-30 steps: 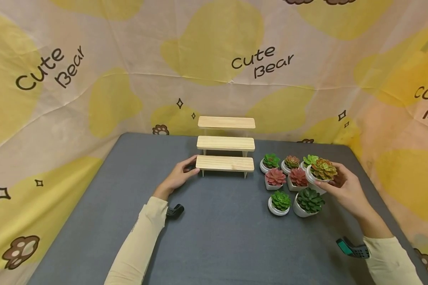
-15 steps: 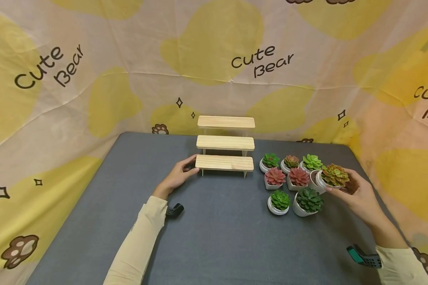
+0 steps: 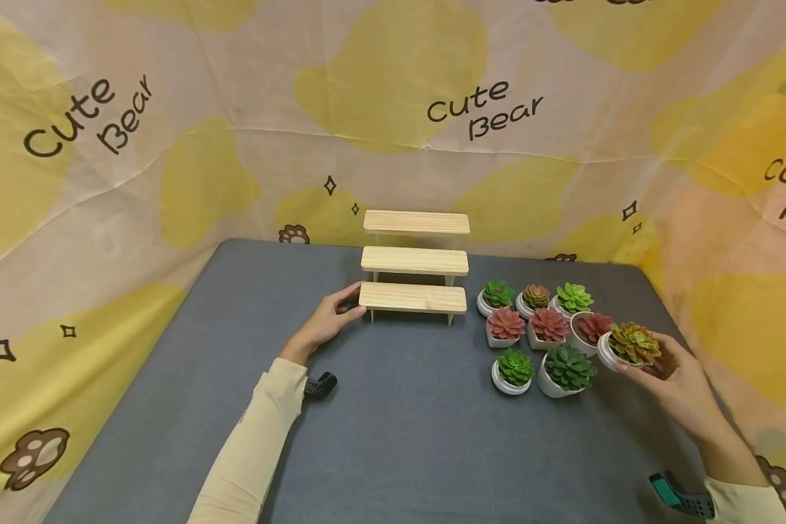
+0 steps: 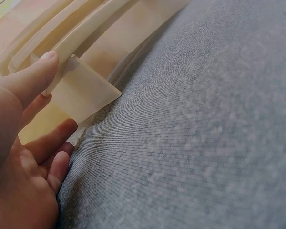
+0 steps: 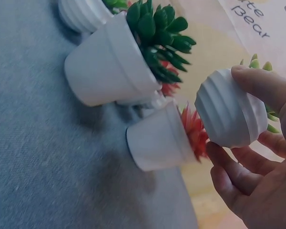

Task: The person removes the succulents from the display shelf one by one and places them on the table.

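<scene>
My right hand [image 3: 684,382] grips a small potted succulent [image 3: 634,343] with yellow-orange leaves, at the right side of the table. The right wrist view shows thumb and fingers around its ribbed white pot [image 5: 229,112], raised above the table and tilted. A red succulent [image 3: 594,327] in a smooth white pot stands just left of it. On the left, my left hand [image 3: 326,320] holds the left end of the lowest board of a three-tier wooden display stand [image 3: 413,298]. Its thumb lies along the board's edge in the left wrist view, near the clear support leg [image 4: 86,90].
Several other potted succulents stand grouped right of the stand, among them a dark green one [image 3: 568,367], a bright green one [image 3: 514,369] and a pink one [image 3: 505,324]. A grey cloth covers the table [image 3: 399,437]. A printed curtain [image 3: 393,109] hangs behind.
My right hand has carried the yellow-orange succulent right and toward me, away from the group, uncovering the red succulent behind it. My left hand has stayed at the stand.
</scene>
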A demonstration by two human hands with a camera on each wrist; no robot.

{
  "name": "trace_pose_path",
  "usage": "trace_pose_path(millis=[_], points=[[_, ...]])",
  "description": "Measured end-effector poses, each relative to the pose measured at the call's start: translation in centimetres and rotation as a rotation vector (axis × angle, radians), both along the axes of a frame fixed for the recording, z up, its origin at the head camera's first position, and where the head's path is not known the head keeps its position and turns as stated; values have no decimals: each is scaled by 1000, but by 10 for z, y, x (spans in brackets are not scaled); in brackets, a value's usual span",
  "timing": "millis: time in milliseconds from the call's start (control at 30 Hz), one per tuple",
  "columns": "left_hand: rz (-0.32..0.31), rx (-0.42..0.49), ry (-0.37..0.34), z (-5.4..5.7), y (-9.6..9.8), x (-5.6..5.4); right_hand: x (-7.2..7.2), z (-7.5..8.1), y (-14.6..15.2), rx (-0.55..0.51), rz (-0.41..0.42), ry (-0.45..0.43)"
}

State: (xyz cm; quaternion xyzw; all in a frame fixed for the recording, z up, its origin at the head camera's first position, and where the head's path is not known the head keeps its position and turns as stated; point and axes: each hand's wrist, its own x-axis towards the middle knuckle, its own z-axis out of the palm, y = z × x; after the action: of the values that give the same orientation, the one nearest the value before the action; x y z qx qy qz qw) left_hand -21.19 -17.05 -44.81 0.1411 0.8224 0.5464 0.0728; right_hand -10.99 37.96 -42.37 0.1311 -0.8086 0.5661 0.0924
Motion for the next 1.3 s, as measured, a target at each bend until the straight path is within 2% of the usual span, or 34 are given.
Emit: trace_pose_path(millis=[267, 567, 700, 1000, 1300], points=[[4, -9, -3, 1, 0, -1, 4, -11, 9, -22, -21, -34], [9, -20, -6, 1, 0, -2, 7, -30, 22, 173, -87, -131], [9, -18, -12, 1, 1, -3, 6, -38, 24, 217, -106, -152], [8, -27, 11, -2, 0, -4, 0, -46, 23, 247, -113, -176], [6, -17, 3, -2, 1, -2, 1, -49, 23, 262, -116, -196]])
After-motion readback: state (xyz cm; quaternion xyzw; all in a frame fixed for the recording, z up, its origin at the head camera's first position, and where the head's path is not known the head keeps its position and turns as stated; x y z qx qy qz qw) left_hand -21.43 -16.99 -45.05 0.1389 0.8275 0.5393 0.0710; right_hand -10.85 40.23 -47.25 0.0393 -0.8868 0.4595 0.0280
